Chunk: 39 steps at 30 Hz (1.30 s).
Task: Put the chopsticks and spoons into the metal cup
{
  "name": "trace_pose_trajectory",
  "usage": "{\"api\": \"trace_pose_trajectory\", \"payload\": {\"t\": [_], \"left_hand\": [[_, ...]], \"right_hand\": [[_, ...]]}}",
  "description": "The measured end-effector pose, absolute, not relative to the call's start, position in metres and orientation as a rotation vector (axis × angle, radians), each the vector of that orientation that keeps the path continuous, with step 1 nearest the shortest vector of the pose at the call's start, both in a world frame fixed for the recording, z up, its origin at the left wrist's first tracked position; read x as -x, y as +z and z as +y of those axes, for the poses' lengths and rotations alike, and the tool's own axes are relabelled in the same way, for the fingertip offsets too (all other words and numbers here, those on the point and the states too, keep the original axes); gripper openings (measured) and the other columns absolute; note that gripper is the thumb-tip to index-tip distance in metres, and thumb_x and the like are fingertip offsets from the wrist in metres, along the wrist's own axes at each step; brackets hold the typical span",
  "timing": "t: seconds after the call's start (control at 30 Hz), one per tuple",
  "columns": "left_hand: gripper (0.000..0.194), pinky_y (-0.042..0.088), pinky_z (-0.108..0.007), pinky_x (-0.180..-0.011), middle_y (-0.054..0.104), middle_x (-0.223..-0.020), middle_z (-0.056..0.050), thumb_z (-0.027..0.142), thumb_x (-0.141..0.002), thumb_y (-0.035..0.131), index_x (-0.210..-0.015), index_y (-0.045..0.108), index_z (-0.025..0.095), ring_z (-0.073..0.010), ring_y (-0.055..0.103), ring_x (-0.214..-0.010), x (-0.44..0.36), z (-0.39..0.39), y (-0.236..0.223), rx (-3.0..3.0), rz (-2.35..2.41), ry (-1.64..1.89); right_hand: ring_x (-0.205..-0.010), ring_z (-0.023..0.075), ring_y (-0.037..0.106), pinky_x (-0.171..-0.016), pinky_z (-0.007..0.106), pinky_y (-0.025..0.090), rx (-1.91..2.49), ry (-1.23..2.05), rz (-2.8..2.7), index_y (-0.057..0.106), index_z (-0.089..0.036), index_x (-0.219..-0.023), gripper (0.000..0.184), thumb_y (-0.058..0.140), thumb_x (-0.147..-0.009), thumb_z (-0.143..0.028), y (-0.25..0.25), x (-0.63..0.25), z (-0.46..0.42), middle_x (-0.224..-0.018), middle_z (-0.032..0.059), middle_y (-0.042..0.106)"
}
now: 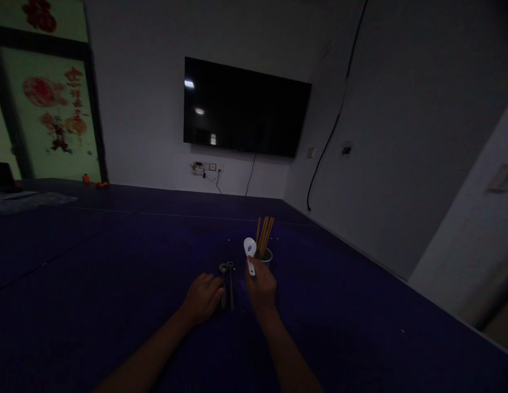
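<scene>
A white soup spoon (pixel 249 247) with a blue mark in its bowl is gripped by the handle in my right hand (pixel 262 284), bowl end pointing up and away. Just behind that hand stands a cup (pixel 269 256) holding several wooden chopsticks (pixel 265 233); my hand hides part of the cup. Two metal spoons (pixel 231 286) lie side by side on the blue tabletop (pixel 155 262), between my hands. My left hand (pixel 202 297) rests beside the left spoon, fingers loosely bent and thumb apart, at or against its handle. Contact there is hard to make out.
A large dark TV (pixel 246 109) hangs on the far wall, with sockets and cables below. A black cable (pixel 325 150) runs down the right wall. Clear plastic wrap (pixel 36 202) and small orange items (pixel 86 178) lie at the far left. The room is dim.
</scene>
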State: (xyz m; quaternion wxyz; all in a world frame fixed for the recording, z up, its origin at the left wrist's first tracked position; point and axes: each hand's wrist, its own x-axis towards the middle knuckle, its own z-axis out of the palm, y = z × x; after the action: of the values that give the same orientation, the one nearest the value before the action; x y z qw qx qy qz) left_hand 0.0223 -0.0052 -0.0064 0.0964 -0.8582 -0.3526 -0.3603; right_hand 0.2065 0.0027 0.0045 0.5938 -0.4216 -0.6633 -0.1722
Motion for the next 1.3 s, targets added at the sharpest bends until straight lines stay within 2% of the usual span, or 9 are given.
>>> {"api": "trace_pose_trajectory", "payload": {"t": [0.13,0.27,0.37,0.47,0.93,1.3], "left_hand": [[0.042,0.042,-0.031,-0.07,0.06,-0.074,-0.005,0.034,-0.095,0.02,-0.082,0.057,0.018,-0.0163,0.054,-0.07,-0.023,-0.002,-0.007,2.525,-1.117,-1.065],[0.042,0.042,-0.03,-0.07,0.061,-0.074,-0.005,0.034,-0.096,0.02,-0.083,0.057,0.018,-0.0155,0.056,-0.07,-0.023,0.0,-0.009,2.5,-1.148,-1.071],[0.042,0.042,-0.03,-0.069,0.061,-0.072,-0.004,0.035,-0.096,0.021,-0.082,0.057,0.018,-0.0151,0.056,-0.068,-0.024,0.002,-0.01,2.49,-1.156,-1.055],[0.041,0.041,-0.03,-0.068,0.062,-0.073,-0.005,0.033,-0.095,0.022,-0.082,0.057,0.019,-0.0147,0.056,-0.068,-0.024,0.002,-0.011,2.486,-1.155,-1.055],[0.042,0.041,-0.028,-0.066,0.059,-0.068,-0.004,0.033,-0.095,0.022,-0.077,0.057,0.019,-0.0143,0.055,-0.065,-0.023,0.007,-0.014,2.489,-1.153,-1.002],[0.042,0.041,-0.028,-0.066,0.059,-0.067,-0.004,0.033,-0.095,0.023,-0.076,0.058,0.019,-0.0142,0.054,-0.064,-0.023,0.004,-0.011,2.516,-1.169,-0.995]], "right_hand": [[-0.087,0.0223,0.065,-0.079,0.035,0.048,1.137,-0.284,-1.218,0.065,-0.013,-0.103,0.04,0.04,-0.091,-0.042,0.017,-0.225,0.007,-0.095,0.0139,0.069],[-0.07,0.0203,0.065,-0.068,0.03,0.046,1.247,-0.072,-1.05,0.065,-0.012,-0.099,0.051,0.037,-0.088,-0.053,0.021,-0.236,0.01,-0.081,0.011,0.07],[-0.06,0.0182,0.061,-0.059,0.026,0.043,1.286,0.027,-0.971,0.066,-0.012,-0.086,0.053,0.037,-0.086,-0.057,0.02,-0.24,0.013,-0.068,0.0083,0.068],[-0.057,0.0175,0.059,-0.057,0.025,0.04,1.317,0.057,-0.948,0.064,-0.015,-0.072,0.052,0.038,-0.084,-0.059,0.019,-0.242,0.016,-0.061,0.007,0.065],[-0.056,0.0168,0.053,-0.054,0.025,0.036,1.341,0.034,-0.963,0.059,-0.016,-0.063,0.052,0.039,-0.082,-0.06,0.018,-0.244,0.019,-0.058,0.0049,0.061],[-0.057,0.0179,0.057,-0.054,0.026,0.035,1.412,0.001,-0.991,0.067,-0.015,-0.069,0.054,0.042,-0.081,-0.062,0.022,-0.244,0.015,-0.066,0.0083,0.067]]}}
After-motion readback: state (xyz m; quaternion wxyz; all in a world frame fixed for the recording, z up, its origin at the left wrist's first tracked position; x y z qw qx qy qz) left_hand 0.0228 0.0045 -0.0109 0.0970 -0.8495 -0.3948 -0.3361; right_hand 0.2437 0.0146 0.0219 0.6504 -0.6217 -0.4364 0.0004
